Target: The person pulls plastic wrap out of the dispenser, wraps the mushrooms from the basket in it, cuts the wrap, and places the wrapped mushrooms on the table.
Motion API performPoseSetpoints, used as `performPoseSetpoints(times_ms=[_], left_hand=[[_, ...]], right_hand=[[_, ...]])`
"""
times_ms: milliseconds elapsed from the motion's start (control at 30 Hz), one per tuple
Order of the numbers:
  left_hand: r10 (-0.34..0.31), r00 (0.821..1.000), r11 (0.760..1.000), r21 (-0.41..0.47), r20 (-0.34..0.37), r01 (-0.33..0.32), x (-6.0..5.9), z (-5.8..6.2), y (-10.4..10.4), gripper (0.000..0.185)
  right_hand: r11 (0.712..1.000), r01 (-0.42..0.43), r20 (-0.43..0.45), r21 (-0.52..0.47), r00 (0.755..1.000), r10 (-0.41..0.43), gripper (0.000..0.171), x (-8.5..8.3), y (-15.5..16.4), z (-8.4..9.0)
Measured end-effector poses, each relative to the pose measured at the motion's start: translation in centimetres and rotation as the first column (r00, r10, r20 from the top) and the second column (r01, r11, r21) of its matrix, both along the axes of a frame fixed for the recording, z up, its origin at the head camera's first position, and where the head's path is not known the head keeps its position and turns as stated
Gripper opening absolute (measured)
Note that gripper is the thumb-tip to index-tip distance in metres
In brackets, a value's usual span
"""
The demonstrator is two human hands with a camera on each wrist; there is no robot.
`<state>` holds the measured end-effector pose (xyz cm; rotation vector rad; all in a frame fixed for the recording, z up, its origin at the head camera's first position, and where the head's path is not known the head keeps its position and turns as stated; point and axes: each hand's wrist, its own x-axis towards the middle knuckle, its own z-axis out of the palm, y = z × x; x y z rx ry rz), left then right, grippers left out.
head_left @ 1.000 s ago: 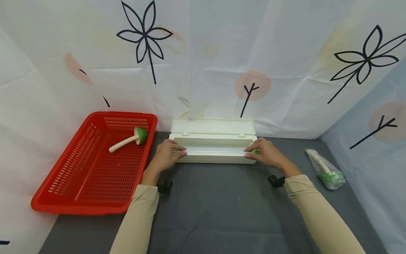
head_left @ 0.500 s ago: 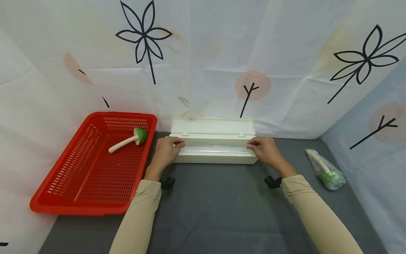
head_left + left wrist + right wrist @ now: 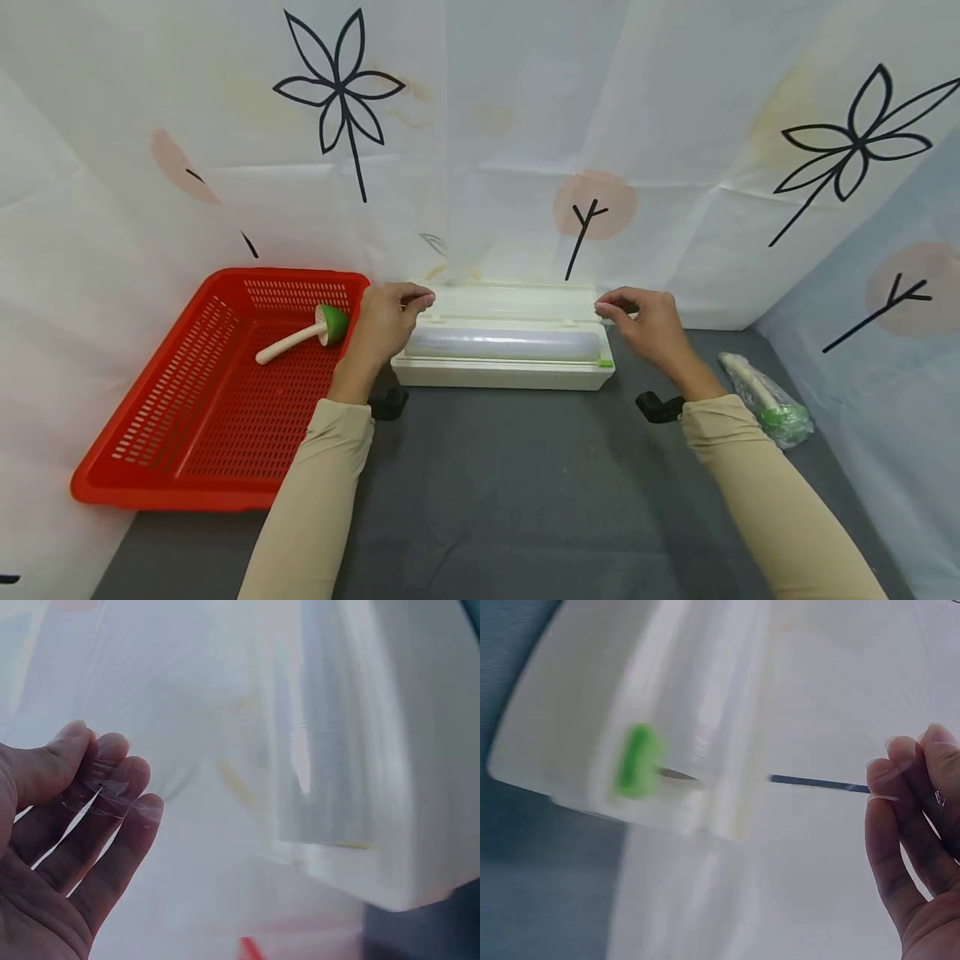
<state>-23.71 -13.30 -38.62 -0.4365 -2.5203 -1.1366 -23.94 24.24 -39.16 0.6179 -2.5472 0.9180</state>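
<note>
A white cling film dispenser box (image 3: 502,380) stands at the back of the table with its lid (image 3: 517,302) raised. Inside lies a roll of cling film (image 3: 510,343), and a small green slider (image 3: 605,363) sits at the front right corner. My left hand (image 3: 381,332) pinches one corner of the clear film (image 3: 112,791) between thumb and fingers, above the box's left end. At the other end my right hand (image 3: 651,327) pinches the film's opposite corner. The sheet between the hands is almost invisible in the head view; faint creases run from the fingers in both wrist views.
To the left is a red plastic basket (image 3: 180,493) holding a green-capped toy mushroom (image 3: 296,342). A film-wrapped mushroom (image 3: 783,421) lies at the right, partly behind the right forearm. A patterned white curtain (image 3: 480,125) hangs close behind the box.
Both hands have risen from the box's front edge and spread slightly apart, drawing film up from the roll. The roll now shows plainly between them.
</note>
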Motion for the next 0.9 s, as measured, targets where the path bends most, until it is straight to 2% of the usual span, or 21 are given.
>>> performPoseSetpoints(times_ms=[200, 367, 533, 900], left_hand=[[-0.032, 0.999, 0.999, 0.032, -0.004, 0.032, 0.5, 2.5, -0.1, 0.015], [-0.031, 0.999, 0.999, 0.037, -0.011, 0.031, 0.7, 3.8, -0.1, 0.014], [-0.037, 0.999, 0.999, 0.039, -0.021, 0.038, 0.8, 4.3, -0.1, 0.013], [-0.032, 0.999, 0.998, 0.051, -0.017, 0.033, 0.8, 4.5, -0.5, 0.013]], right_hand=[[1.000, 0.026, -0.041, 0.008, 0.999, -0.026, 0.010, 0.1, 0.0, 2.7], [0.999, 0.041, -0.055, -0.002, 0.998, -0.041, 0.010, 0.2, 0.0, 4.0], [0.999, 0.041, -0.062, -0.010, 0.997, -0.042, 0.010, 0.4, 0.0, 4.5], [0.999, 0.039, -0.069, -0.018, 0.997, -0.041, 0.010, 0.7, -0.3, 5.1]])
